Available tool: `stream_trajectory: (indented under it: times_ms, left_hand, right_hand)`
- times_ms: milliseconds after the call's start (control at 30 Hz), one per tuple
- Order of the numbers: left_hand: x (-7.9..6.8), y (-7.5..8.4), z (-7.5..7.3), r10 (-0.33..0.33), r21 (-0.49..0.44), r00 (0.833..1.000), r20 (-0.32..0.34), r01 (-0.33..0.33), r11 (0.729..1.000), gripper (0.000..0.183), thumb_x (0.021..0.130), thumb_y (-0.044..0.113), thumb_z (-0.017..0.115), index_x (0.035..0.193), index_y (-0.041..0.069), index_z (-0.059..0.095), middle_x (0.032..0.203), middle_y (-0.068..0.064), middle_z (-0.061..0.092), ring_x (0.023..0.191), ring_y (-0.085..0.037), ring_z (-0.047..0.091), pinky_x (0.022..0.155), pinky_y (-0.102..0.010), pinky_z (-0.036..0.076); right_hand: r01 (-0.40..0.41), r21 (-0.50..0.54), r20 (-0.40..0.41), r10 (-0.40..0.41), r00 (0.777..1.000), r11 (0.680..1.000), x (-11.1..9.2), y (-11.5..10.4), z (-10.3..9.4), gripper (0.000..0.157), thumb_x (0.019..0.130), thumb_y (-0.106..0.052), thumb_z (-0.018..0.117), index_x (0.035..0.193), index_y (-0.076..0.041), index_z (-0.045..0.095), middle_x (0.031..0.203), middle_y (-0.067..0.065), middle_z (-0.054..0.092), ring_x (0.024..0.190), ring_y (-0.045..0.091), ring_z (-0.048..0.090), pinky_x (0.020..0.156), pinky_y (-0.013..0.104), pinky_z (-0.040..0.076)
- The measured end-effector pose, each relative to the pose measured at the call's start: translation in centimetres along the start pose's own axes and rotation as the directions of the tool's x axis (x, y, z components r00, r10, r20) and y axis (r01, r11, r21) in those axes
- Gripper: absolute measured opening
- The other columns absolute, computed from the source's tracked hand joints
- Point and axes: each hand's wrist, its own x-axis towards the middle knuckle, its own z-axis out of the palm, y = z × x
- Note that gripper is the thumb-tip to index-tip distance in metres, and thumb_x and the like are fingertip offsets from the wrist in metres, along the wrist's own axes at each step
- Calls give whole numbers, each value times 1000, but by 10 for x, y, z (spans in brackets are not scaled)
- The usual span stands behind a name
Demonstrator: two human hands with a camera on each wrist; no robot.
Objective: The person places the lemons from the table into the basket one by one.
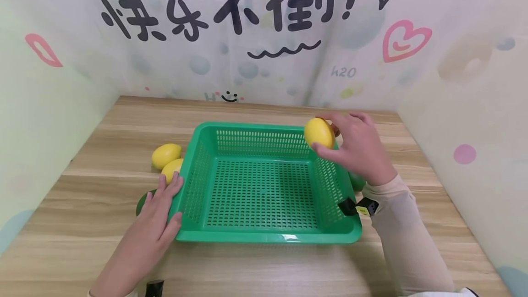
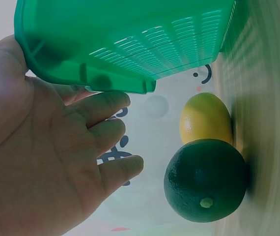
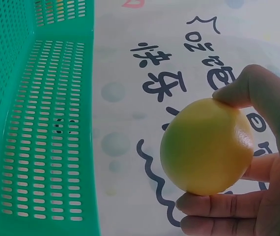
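Note:
A yellow lemon (image 1: 318,133) is pinched between the thumb and fingers of my right hand (image 1: 360,146), above the back right corner of a green plastic basket (image 1: 264,236). In the right wrist view the lemon (image 3: 206,146) hangs beside the basket's perforated wall (image 3: 46,132). My left hand (image 1: 151,219) rests on the basket's left rim with its fingers extended. Just beyond those fingers lie two lemons, one (image 1: 166,156) fully visible, the other (image 1: 172,168) partly covered by the rim. A dark green lime (image 2: 206,181) sits under the left hand, next to a lemon (image 2: 206,118).
Another green fruit (image 1: 356,181) shows outside the basket's right wall, mostly hidden by the right wrist. Everything stands on a wood-grain table (image 1: 90,196). A printed curtain (image 1: 165,68) closes off the back and both sides.

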Motion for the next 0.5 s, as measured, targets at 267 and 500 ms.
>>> stream_trajectory:
  times_ms: [267,500]
  left_hand:
    - [-1,1,0,-12,-15,1000,7,12,1000,64,109,18,47,166,13,19,171,-7,19,158,-28,5,128,-49,4]
    - [-1,1,0,-23,-15,1000,19,23,1000,64,109,19,47,166,13,19,171,-8,18,158,-29,6,128,-51,5]
  right_hand:
    - [23,-4,4,-23,1000,1000,7,-3,1,51,84,-39,76,125,-9,69,83,2,69,79,20,63,100,57,37]
    - [24,4,19,-24,1000,1000,13,-7,3,53,85,-41,75,128,-11,68,86,2,69,81,23,64,102,57,36]
